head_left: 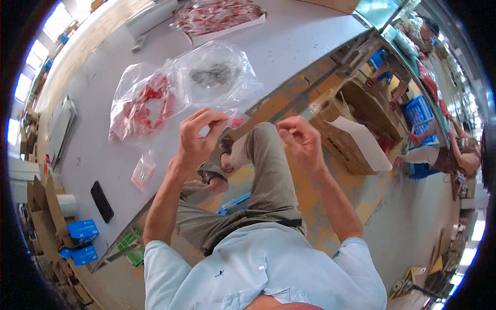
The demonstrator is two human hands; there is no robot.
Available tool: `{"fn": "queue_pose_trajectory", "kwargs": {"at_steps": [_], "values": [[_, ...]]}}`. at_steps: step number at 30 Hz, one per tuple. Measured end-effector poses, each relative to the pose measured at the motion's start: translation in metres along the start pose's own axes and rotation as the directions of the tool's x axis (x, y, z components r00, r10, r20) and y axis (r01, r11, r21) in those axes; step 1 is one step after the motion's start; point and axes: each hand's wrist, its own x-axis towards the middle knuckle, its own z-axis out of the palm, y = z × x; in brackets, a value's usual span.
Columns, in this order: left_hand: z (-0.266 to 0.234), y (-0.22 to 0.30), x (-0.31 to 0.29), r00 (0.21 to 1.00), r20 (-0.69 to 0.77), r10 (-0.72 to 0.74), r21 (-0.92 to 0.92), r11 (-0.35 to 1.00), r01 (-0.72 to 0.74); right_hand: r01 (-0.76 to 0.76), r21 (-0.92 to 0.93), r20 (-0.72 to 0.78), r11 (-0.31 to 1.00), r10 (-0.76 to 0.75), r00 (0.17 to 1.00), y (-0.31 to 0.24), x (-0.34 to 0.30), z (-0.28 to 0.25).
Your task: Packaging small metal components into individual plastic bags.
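My left hand [199, 135] is closed, thumb and fingers pinching a small clear plastic bag [248, 120] with a red piece [236, 122] in it. To its right my right hand [304, 140] is held above the thigh, its fingertips pressed together. Whatever they pinch is too small to make out. Beyond the left hand lie two open clear bags on the table [90, 134]: one bag [125, 89] holds red parts [155, 93], the other bag [243, 88] a heap of small grey metal parts [214, 75]. A small filled bag [144, 171] rests nearer me.
Many small filled bags [219, 18] sit in a white tray at the back. A black phone [102, 201] lies near the table's left front. Blue boxes [82, 230] stand beyond it. On my right is an open cardboard box [343, 147]; other people [454, 150] sit farther right.
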Motion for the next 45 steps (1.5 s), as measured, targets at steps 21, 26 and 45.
{"fn": "queue_pose_trajectory", "kwargs": {"at_steps": [21, 26, 45], "values": [[0.000, 0.024, -0.007, 0.985, 0.172, -0.002, -0.152, 0.988, 0.029, 0.043, 0.089, 0.297, 0.995, -0.068, 0.952, -0.061, 0.039, 0.023], [0.010, 0.033, -0.004, 0.989, 0.149, 0.001, -0.097, 0.995, 0.014, 0.179, -0.141, 0.295, 0.974, -0.132, 0.946, -0.073, 0.036, 0.027], [0.042, 0.025, -0.029, 0.852, 0.293, -0.433, -0.640, 0.573, 0.512, -0.029, 0.071, 0.212, 0.997, 0.014, 0.977, -0.045, 0.022, 0.018]]}}
